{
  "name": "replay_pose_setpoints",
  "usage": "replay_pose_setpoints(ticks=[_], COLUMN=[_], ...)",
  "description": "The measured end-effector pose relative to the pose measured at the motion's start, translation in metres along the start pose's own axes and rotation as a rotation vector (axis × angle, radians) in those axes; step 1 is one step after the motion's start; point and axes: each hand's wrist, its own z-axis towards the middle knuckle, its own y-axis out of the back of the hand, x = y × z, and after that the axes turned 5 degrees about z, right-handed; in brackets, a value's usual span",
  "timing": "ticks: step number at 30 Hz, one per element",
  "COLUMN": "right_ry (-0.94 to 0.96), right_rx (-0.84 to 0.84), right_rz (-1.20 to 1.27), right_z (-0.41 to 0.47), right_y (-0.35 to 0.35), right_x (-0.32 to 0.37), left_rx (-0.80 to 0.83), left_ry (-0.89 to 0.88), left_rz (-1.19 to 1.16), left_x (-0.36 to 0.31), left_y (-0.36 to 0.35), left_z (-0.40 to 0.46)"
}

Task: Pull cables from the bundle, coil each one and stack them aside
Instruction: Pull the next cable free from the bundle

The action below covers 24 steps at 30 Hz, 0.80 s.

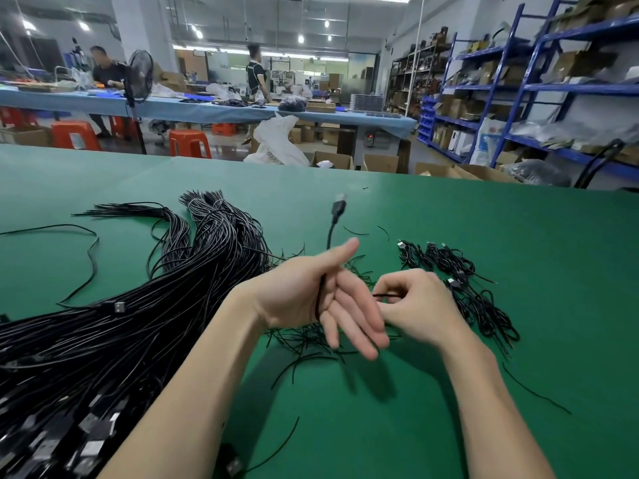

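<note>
A thick bundle of black cables [145,305] lies across the left of the green table [484,236], its plugs at the near left. My left hand [311,295] is raised over the middle, fingers straight, with one black cable [332,226] held between thumb and palm; its USB plug sticks up above the hand. My right hand [415,302] sits just to the right, fingers curled, pinching the thin end of that cable. A pile of coiled cables [460,285] lies to the right of my hands.
Loose cable offcuts [311,344] are scattered under and around my hands. A single stray cable [90,250] curves at far left. Beyond the table's far edge stand cardboard boxes, orange stools, another workbench with two people, and blue shelving on the right.
</note>
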Motion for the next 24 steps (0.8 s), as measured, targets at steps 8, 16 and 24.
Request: replay_pose_setpoints(ticks=[8, 16, 24], right_ry=[0.148, 0.227, 0.247], right_rx=[-0.310, -0.351, 0.098], right_rz=[-0.137, 0.051, 0.437], right_z=[0.004, 0.002, -0.001], right_y=[0.013, 0.029, 0.038], right_x=[0.006, 0.032, 0.033], left_rx=[-0.215, -0.365, -0.436], left_ry=[0.291, 0.273, -0.048], left_rz=[0.320, 0.501, 0.182], left_x=[0.011, 0.016, 0.031], left_y=[0.000, 0.009, 0.030], left_z=[0.012, 0.014, 0.008])
